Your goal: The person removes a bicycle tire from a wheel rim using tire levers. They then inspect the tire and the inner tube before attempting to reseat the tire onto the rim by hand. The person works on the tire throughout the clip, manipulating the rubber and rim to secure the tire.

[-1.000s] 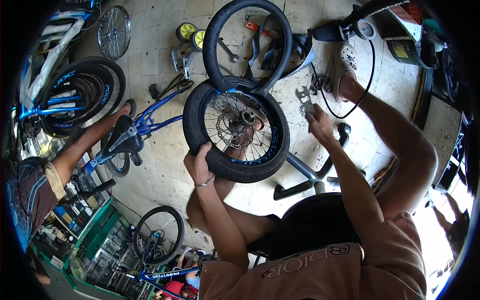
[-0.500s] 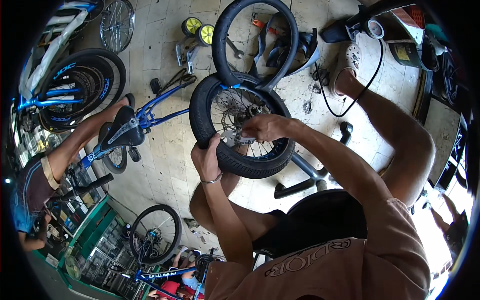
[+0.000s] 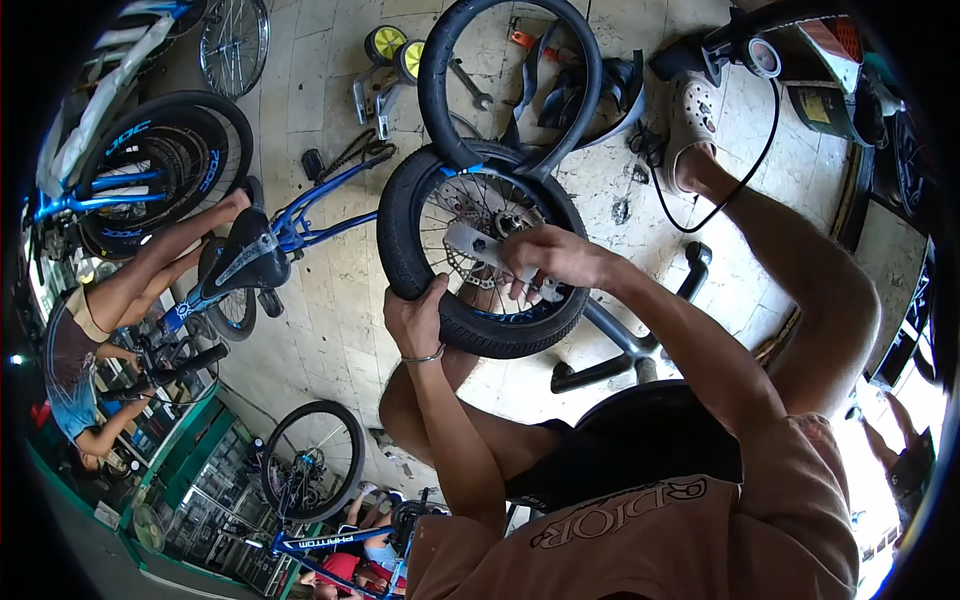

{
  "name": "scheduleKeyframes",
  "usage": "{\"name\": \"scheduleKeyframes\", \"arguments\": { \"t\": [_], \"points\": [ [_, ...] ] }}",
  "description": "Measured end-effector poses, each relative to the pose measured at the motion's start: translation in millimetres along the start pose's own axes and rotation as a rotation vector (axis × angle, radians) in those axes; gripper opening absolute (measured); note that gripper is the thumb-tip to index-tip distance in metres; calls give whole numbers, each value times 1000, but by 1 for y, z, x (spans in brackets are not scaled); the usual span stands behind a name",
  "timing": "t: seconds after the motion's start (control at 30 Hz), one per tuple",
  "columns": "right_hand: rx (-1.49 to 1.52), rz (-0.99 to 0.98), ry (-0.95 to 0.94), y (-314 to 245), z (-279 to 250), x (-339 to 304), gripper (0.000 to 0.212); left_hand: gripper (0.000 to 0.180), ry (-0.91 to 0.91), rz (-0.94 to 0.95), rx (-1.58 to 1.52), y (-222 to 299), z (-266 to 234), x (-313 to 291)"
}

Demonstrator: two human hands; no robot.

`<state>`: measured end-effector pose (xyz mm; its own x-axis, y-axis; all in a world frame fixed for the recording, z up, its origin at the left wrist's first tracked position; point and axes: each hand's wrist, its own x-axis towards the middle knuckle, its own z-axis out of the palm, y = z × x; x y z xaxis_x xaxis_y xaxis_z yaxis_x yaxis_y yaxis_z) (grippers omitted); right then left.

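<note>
A small bicycle wheel (image 3: 410, 262) with a black tyre, spokes and a disc rotor stands tilted before me. My left hand (image 3: 415, 318) is closed round the tyre at its near left side, thumb on top. Over the hub area my right hand (image 3: 560, 258) grips a flat silver wrench-like tool (image 3: 468, 241), whose ends stick out on both sides of the fingers. Its exact kind is blurred. Behind the wheel a black inner tube (image 3: 433, 90), puffed into a ring, overlaps the tyre's far edge. Part of the hub is hidden by my right hand.
A wrench (image 3: 470, 85), training wheels (image 3: 385, 45) and black rubber strips (image 3: 625, 95) lie beyond. A floor pump (image 3: 690, 62) with a hose is at far right. Left are a blue bicycle frame (image 3: 300, 222) and another person (image 3: 85, 340). A black stool base (image 3: 630, 350) stands near my legs.
My right hand has shifted slightly right and turned; the silver tool now shows more fully across the spokes. My left hand stays on the tyre. The person at left has leaned and moved their arms.
</note>
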<state>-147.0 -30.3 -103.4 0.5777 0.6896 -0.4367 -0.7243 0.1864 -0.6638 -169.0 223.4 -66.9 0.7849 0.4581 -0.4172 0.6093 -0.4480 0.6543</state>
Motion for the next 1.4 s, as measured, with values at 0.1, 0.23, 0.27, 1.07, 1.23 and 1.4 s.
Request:
{"name": "scheduleKeyframes", "arguments": {
  "t": [0.1,0.23,0.27,1.07,1.23,1.4],
  "points": [
    [-562,51,44,-15,9,7,34,33,76,-11,161,20,1,-8],
    [-881,-165,57,14,5,28,40,34,61,-31,106,36,3,-13],
    [-914,-191,26,18,6,32,42,34,54,-55,70,33,2,-10],
    [-868,-231,-337,-10,-19,101,27,33,20,85,134,60,13,-25],
    [-929,-228,-377,-13,-20,105,29,37,13,108,116,59,14,-28],
    [-840,-278,-368,-8,-20,108,28,35,-9,117,121,61,16,-29]
  ]
}}
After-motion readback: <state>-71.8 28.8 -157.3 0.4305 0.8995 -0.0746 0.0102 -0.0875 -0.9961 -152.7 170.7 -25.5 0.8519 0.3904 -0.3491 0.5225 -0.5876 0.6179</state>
